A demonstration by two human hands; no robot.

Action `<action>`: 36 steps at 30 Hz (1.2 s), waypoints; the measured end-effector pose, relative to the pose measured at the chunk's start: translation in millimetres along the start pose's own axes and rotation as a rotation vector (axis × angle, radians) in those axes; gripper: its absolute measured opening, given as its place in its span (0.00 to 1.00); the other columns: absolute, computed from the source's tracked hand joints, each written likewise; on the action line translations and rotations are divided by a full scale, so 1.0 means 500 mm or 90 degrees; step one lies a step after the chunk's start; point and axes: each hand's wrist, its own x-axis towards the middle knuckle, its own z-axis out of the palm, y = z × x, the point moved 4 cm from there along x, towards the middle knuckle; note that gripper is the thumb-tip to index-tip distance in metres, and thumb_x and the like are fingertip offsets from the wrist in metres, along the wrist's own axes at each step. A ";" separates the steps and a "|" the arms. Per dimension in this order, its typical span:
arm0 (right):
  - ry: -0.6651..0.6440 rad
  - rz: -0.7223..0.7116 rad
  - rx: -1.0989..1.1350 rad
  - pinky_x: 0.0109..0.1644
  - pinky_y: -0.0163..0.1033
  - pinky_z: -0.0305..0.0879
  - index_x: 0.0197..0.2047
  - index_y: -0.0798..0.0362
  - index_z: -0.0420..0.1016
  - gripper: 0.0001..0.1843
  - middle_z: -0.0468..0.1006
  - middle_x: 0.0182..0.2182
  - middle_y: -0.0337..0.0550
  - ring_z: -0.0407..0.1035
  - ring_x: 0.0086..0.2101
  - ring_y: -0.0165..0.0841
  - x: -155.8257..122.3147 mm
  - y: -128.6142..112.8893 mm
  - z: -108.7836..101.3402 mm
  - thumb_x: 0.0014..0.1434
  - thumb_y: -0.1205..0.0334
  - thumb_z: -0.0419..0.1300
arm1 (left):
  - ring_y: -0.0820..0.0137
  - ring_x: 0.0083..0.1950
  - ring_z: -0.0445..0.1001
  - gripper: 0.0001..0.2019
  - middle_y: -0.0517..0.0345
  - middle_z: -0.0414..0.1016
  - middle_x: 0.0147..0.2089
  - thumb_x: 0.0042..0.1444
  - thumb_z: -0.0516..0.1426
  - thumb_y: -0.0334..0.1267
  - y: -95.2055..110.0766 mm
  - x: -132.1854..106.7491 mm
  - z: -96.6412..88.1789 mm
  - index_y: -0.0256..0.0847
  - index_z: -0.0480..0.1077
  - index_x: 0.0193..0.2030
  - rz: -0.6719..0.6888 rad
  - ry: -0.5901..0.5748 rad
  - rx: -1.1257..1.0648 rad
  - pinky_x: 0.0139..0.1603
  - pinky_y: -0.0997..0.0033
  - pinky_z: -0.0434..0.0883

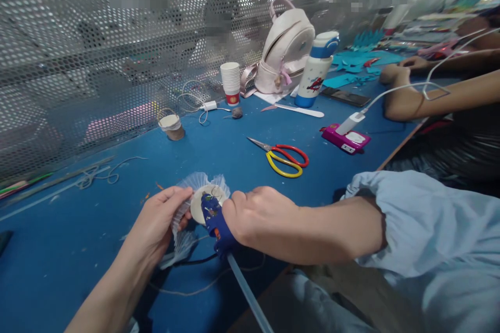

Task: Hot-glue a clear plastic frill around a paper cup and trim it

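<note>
My left hand (164, 218) pinches the left edge of a round cream-white disc (198, 209) that has pleated, sheer whitish trim (195, 181) round its rim. A loose end of the trim hangs below my fingers. My right hand (258, 216) is wrapped round a blue hot glue gun (221, 231). Its front part lies over the disc; whether the nozzle touches it, I cannot tell. A long translucent glue stick (248, 291) sticks out of the gun's back toward me. Scissors (279, 157) with one red and one yellow handle lie beyond my right hand.
Along the perforated metal screen (78, 62) stand a small wrapped cup (172, 127), stacked paper cups (230, 83), a pink backpack (285, 52) and a bottle (317, 70). A purple power strip (344, 138) with a cabled charger sits right, near another person's arm (441, 91). A white knife (299, 110) lies behind the scissors.
</note>
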 end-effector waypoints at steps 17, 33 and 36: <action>0.028 -0.079 0.040 0.20 0.36 0.52 0.35 0.57 0.62 0.10 0.71 0.25 0.44 0.65 0.22 0.33 -0.002 0.008 0.003 0.56 0.79 0.47 | 0.78 0.14 0.60 0.17 0.64 0.64 0.12 0.35 0.69 0.48 0.001 -0.001 0.002 0.38 0.68 0.18 0.005 0.020 -0.007 0.14 0.80 0.56; 0.048 0.031 -0.003 0.18 0.35 0.47 0.32 0.57 0.65 0.09 0.68 0.21 0.45 0.62 0.19 0.32 0.003 -0.010 0.007 0.55 0.78 0.48 | 0.78 0.16 0.60 0.17 0.63 0.67 0.16 0.36 0.68 0.48 0.005 -0.003 0.001 0.37 0.71 0.20 0.012 0.019 0.010 0.14 0.80 0.57; -0.040 0.014 0.037 0.19 0.35 0.46 0.34 0.58 0.65 0.09 0.69 0.22 0.45 0.63 0.20 0.33 0.000 -0.004 0.001 0.54 0.78 0.49 | 0.79 0.16 0.60 0.17 0.64 0.66 0.16 0.36 0.68 0.48 0.003 -0.002 0.001 0.37 0.70 0.20 0.012 0.016 0.011 0.15 0.80 0.57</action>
